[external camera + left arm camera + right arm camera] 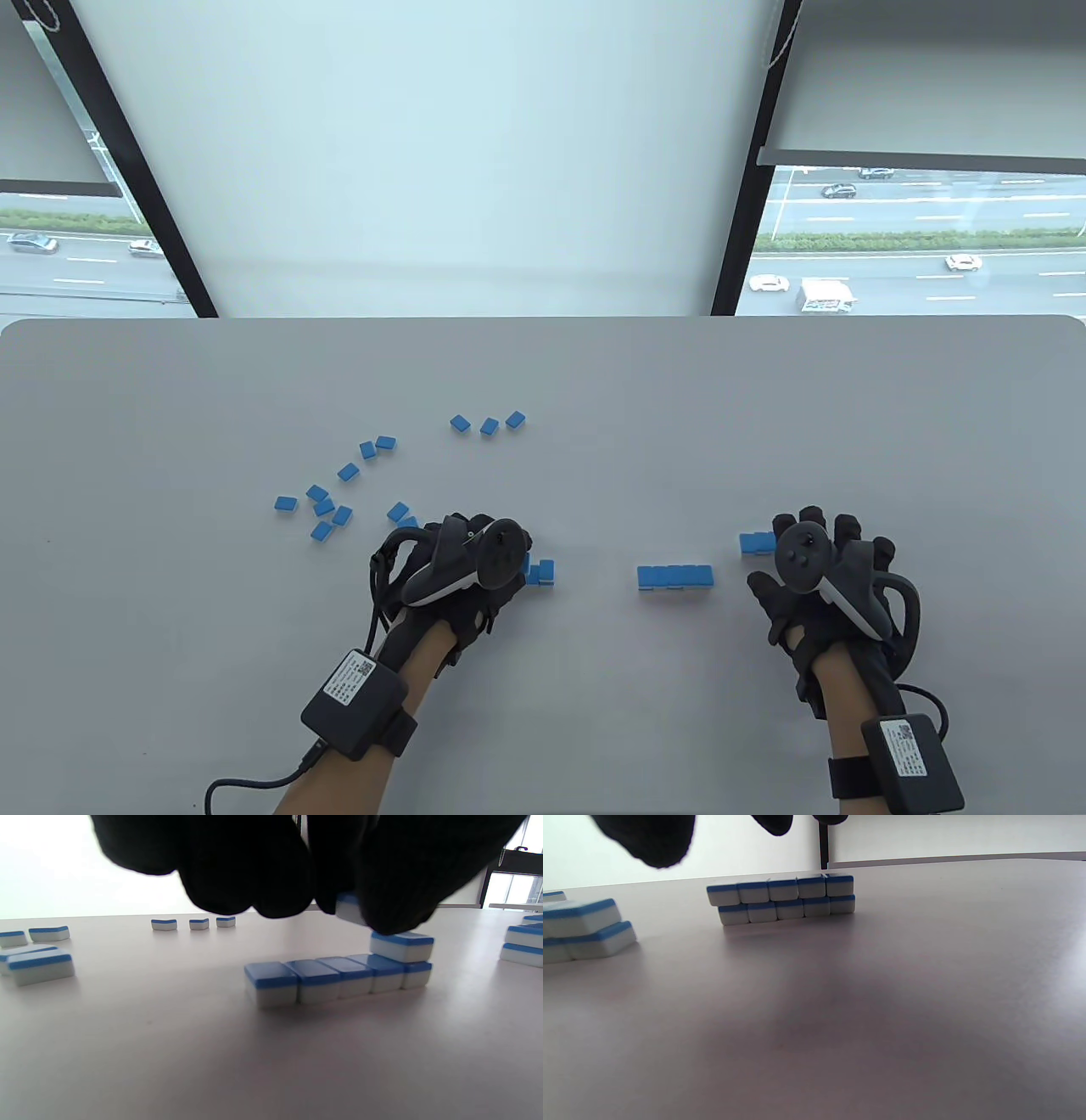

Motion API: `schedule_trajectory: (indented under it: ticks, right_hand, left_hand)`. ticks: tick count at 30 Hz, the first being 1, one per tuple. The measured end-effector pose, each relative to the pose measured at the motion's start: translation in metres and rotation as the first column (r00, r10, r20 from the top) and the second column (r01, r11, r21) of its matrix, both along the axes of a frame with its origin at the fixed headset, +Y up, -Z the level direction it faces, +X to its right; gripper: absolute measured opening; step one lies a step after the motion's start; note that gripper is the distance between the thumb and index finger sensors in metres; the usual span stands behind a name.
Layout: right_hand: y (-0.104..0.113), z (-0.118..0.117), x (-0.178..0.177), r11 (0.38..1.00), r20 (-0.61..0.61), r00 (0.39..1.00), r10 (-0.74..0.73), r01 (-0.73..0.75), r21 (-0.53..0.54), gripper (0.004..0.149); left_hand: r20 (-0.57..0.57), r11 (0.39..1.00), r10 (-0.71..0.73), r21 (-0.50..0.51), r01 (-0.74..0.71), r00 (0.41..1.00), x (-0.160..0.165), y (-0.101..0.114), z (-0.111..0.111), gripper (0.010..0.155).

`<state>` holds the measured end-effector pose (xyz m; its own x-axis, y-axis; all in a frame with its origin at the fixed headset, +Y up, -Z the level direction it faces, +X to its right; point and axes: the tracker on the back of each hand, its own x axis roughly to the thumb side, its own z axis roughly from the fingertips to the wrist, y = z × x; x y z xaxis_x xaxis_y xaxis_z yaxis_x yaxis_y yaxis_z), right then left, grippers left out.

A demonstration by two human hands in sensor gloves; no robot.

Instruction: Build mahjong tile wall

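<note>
Blue-topped white rectangular tiles [322,978] on smooth table [169,1052].

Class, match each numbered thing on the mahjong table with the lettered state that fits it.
Things:
1. left hand
2. right hand
3. wall between the hands
4. row under the left hand

States:
A. two full layers, five tiles each
B. pinches a tile
C. five tiles, with one more stacked on one end
D. open, holding nothing

Pairs: 1-B, 2-D, 3-A, 4-C
</note>
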<state>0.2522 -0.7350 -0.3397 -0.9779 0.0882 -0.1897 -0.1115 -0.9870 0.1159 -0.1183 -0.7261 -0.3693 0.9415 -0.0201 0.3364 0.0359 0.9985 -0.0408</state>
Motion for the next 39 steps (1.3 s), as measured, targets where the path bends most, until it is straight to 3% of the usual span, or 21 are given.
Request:
schedule_trajectory:
  ticks: [15,19,23,29,33,39]
  right_hand:
    - [-0.001,0.000,0.001,1.000,0.003,1.000,0.001,-0.001,0.000,0.078]
    - [-0.001,0.000,0.001,1.000,0.003,1.000,0.001,-0.001,0.001,0.078]
    - [-0.001,0.000,0.002,1.000,0.004,1.000,-0.002,0.002,0.003,0.079]
    - [0.000,0.000,0.002,1.000,0.003,1.000,-0.010,0.010,0.011,0.079]
    - [-0.001,0.000,0.003,1.000,0.001,1.000,-0.011,0.011,0.009,0.079]
    - [-0.002,0.000,0.002,1.000,-0.002,1.000,-0.008,0.008,0.003,0.079]
  left_hand:
    - [0.011,0.998,-0.045,-0.032,0.046,0.999,0.005,-0.015,-0.003,0.057]
    - [0.010,0.998,-0.014,-0.062,0.014,1.000,-0.003,-0.008,-0.005,0.066]
    - [0.002,0.998,0.036,-0.060,-0.036,0.999,-0.024,0.009,-0.009,0.070]
    - [-0.138,0.995,0.095,0.028,-0.092,0.986,-0.074,0.029,-0.024,0.066]
    - [-0.220,0.994,0.105,0.032,-0.101,0.970,-0.102,0.023,-0.035,0.064]
    - [-0.295,0.996,0.059,-0.050,-0.077,0.954,-0.123,-0.006,-0.046,0.063]
